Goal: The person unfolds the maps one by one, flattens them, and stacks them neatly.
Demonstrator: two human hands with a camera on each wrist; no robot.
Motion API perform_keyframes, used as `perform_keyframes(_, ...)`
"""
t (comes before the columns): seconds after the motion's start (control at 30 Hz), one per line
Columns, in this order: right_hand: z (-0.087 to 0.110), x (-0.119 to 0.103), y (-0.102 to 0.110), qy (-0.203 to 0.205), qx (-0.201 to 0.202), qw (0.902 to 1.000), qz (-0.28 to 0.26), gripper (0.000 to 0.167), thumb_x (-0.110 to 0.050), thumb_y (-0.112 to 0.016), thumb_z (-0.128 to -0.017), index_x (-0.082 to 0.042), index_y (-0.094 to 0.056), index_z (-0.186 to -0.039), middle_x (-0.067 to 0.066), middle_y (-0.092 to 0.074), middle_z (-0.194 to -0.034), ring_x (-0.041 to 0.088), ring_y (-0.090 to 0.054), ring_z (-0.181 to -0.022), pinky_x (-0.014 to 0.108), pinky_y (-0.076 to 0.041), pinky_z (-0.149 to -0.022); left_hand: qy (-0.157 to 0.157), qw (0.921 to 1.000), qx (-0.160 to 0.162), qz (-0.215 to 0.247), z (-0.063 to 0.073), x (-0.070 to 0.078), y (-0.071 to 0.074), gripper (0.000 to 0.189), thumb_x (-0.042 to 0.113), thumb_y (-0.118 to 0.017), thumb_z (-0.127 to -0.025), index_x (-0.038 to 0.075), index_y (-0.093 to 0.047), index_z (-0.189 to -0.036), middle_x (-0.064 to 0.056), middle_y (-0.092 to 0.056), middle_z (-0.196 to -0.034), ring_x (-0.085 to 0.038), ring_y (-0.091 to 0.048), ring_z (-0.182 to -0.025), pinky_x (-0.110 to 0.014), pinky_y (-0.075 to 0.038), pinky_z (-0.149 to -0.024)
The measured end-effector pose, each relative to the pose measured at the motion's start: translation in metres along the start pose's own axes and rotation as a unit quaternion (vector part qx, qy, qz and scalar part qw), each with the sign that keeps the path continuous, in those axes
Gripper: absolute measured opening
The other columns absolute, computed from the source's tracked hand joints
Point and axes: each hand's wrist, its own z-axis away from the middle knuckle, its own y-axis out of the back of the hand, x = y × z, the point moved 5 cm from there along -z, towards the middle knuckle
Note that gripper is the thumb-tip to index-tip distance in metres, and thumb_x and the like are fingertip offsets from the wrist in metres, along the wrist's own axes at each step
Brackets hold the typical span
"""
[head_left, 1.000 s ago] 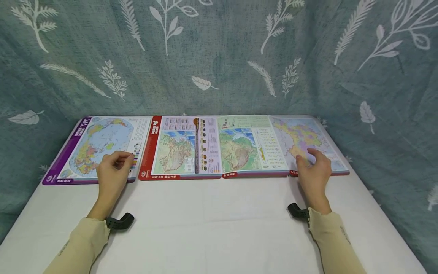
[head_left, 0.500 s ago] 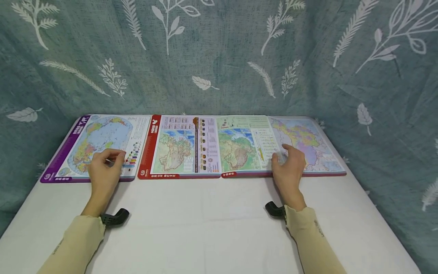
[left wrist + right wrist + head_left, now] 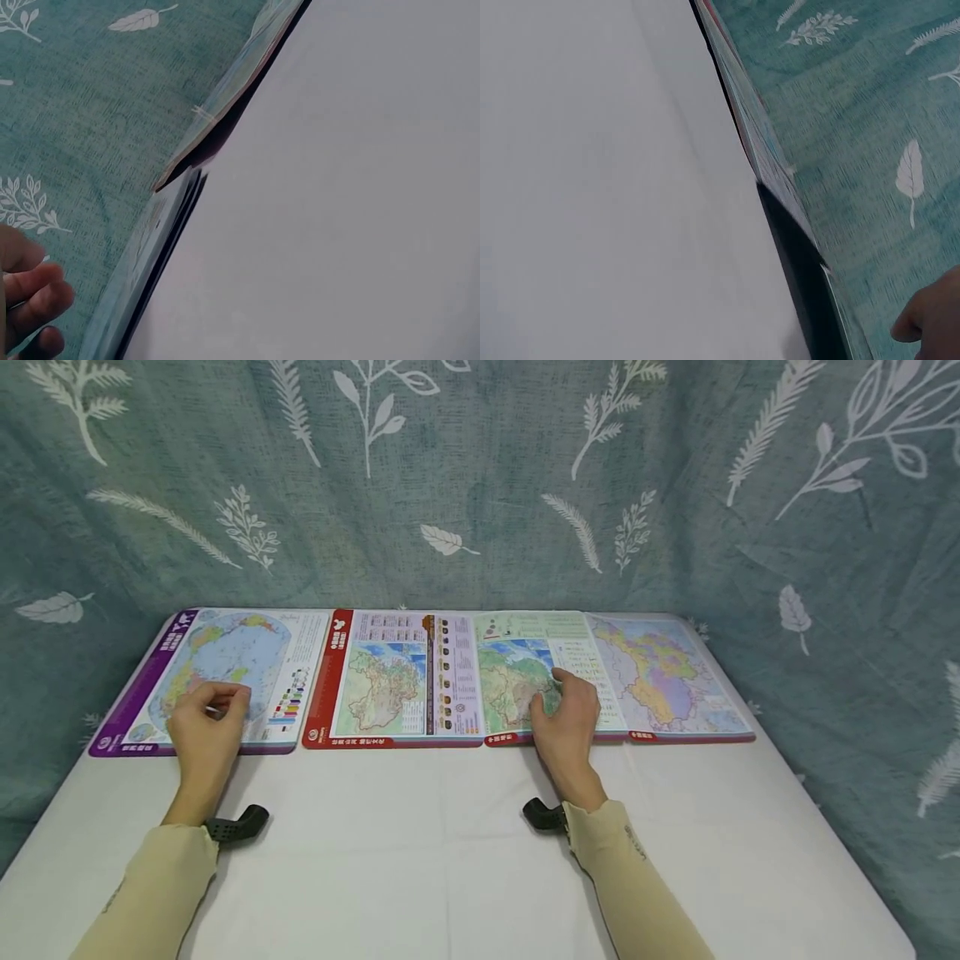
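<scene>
A fold-out map in several panels lies along the back of the white table. Its purple-edged world map panel (image 3: 255, 643) is at the left, with a red-edged map panel (image 3: 382, 693) beside it. My left hand (image 3: 204, 735) hovers over the world map's front part, fingers loosely curled, with nothing visible in it. Over the green relief map panel (image 3: 510, 660) is my right hand (image 3: 568, 727), thumb and fingers apart, holding nothing. At the right end lies a panel with a coloured regional map (image 3: 660, 668). Fingers (image 3: 41, 300) show at the left wrist view's edge.
The white table (image 3: 420, 843) spreads in front of the map. A green curtain (image 3: 480, 485) with white leaf prints hangs right behind it. In both wrist views the panel edges (image 3: 799, 247) stand slightly raised at a fold. Each wrist wears a black camera mount (image 3: 238, 825).
My right hand has moved left, from the rightmost panel to the relief map panel. My left hand has shifted slightly left across the world map. The map stays in place.
</scene>
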Motion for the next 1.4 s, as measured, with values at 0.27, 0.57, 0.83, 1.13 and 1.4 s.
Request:
perform_keyframes(0.27,0.007,-0.032,-0.031,0.013,-0.015,0.9996,-0.019,0.041,-0.007,-0.072,-0.089,0.005,-0.066,-0.128,0.021,-0.069,-0.123,0.042,-0.057,-0.115,0.055,-0.04,-0.103,0.027,0.9996,-0.009,-0.005,-0.003,-0.006,0.004,0.026,0.025,-0.071,-0.099,0.001,-0.078,-0.105,0.017,-0.057,-0.081,0.002,-0.047,-0.079,-0.02,-0.033,-0.08)
perform_keyframes(0.57,0.018,-0.07,-0.064,0.022,-0.055,0.9982,-0.008,0.045,-0.011,-0.076,-0.088,0.001,-0.066,-0.13,0.018,-0.068,-0.124,0.037,-0.057,-0.12,0.052,-0.04,-0.108,0.058,0.9982,0.012,-0.009,-0.011,-0.013,0.013,0.026,0.025,-0.07,-0.098,0.001,-0.078,-0.106,0.028,-0.051,-0.074,0.006,-0.046,-0.076,-0.019,-0.03,-0.084)
perform_keyframes(0.83,0.03,-0.106,-0.094,0.031,-0.113,0.9928,-0.025,0.044,-0.016,-0.077,-0.091,-0.001,-0.067,-0.131,0.015,-0.068,-0.125,0.034,-0.057,-0.122,0.051,-0.041,-0.11,0.087,0.9954,0.04,0.002,-0.017,-0.025,0.025,0.032,0.029,-0.069,-0.1,-0.001,-0.077,-0.111,0.028,-0.05,-0.073,0.007,-0.044,-0.078,-0.03,-0.028,-0.096)
perform_keyframes(1.13,0.04,-0.136,-0.125,0.037,-0.159,0.9864,-0.02,0.042,-0.019,-0.077,-0.093,-0.003,-0.068,-0.13,0.011,-0.07,-0.124,0.03,-0.058,-0.122,0.047,-0.04,-0.112,0.148,0.9858,0.069,0.038,-0.023,-0.038,0.041,0.028,0.026,-0.069,-0.099,0.003,-0.078,-0.112,0.024,-0.053,-0.079,0.004,-0.048,-0.082,-0.018,-0.032,-0.084)
perform_keyframes(1.4,0.051,-0.166,-0.149,0.04,-0.209,0.9771,0.008,0.042,-0.027,-0.077,-0.095,-0.007,-0.068,-0.131,0.006,-0.069,-0.13,0.025,-0.056,-0.133,0.044,-0.035,-0.12,0.212,0.9627,0.12,0.117,-0.023,-0.047,0.055,0.006,0.02,-0.072,-0.099,0.019,-0.078,-0.097,0.016,-0.058,-0.082,0.0,-0.05,-0.084,-0.019,-0.036,-0.079)
